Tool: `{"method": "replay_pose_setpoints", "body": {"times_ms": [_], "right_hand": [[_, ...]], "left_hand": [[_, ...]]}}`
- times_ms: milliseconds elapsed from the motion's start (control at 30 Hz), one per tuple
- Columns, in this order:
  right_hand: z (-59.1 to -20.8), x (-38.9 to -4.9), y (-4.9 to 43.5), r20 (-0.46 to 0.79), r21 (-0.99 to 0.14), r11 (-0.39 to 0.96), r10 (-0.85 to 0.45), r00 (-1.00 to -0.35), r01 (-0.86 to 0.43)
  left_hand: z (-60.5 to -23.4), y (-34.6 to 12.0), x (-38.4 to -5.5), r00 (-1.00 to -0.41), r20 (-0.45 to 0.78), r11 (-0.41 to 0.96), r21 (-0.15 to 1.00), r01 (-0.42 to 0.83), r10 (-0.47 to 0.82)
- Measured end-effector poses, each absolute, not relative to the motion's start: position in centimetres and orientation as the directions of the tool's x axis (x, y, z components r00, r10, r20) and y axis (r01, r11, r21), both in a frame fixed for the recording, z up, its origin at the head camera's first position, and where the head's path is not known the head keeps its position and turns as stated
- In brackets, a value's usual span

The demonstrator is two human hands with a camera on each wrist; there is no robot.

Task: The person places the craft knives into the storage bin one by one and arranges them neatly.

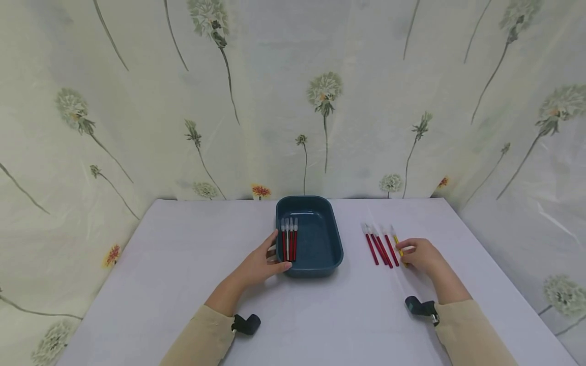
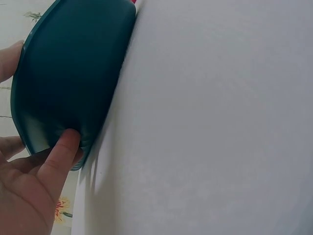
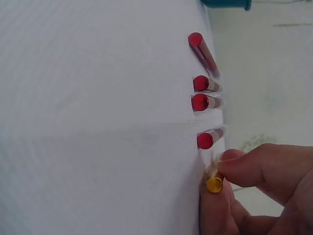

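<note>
My left hand (image 1: 257, 268) grips the near left corner of a dark teal rectangular tray (image 1: 316, 273). Its thumb lies at the near rim and its fingers reach round the left wall. Inside the tray, along that wall, several slim sticks (image 1: 295, 246) with clear caps lie side by side, mostly red and one whitish. To the right of the tray, my right hand (image 1: 422, 254) pinches a slim yellow stick (image 3: 214, 184) with a clear cap between thumb and fingers. Several red sticks (image 1: 372, 249) with clear caps lie just left of it, caps pointing away from me.
A white cloth covers the table (image 1: 320, 325). Behind it and at both sides hangs a pale curtain (image 1: 274, 101) printed with dandelions. Black wrist cameras (image 1: 247, 324) sit at both beige sleeves (image 1: 471, 330).
</note>
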State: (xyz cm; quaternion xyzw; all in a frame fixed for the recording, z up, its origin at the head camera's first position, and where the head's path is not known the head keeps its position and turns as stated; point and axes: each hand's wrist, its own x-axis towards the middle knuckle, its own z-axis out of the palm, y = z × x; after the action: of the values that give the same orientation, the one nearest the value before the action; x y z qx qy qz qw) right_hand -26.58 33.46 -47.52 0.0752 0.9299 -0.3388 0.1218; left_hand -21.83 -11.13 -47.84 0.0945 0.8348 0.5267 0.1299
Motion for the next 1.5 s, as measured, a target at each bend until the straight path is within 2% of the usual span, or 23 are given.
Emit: {"method": "replay_pose_setpoints", "body": {"times_ms": [367, 833, 1200, 1500], "right_hand": [[-47.3, -26.0, 34.2, -0.321, -0.790, 0.533, 0.060, -0.945, 0.302], [-45.9, -25.2, 33.4, -0.308, -0.853, 0.443, -0.004, -0.951, 0.274], [-44.0, -24.7, 31.4, -0.258, -0.920, 0.329, -0.104, -0.961, 0.212], [-42.6, -24.7, 29.3, -0.261, -0.938, 0.272, -0.146, -0.954, 0.215]], "left_hand": [[-48.0, -11.2, -21.9, -0.946, -0.114, 0.424, 0.905, 0.027, 0.304], [-48.1, -11.2, -21.8, -0.948, -0.111, 0.423, 0.906, 0.027, 0.299], [-48.1, -11.2, -21.9, -0.946, -0.112, 0.416, 0.909, 0.027, 0.305], [-48.0, -11.2, -21.9, -0.947, -0.117, 0.421, 0.907, 0.020, 0.298]]}}
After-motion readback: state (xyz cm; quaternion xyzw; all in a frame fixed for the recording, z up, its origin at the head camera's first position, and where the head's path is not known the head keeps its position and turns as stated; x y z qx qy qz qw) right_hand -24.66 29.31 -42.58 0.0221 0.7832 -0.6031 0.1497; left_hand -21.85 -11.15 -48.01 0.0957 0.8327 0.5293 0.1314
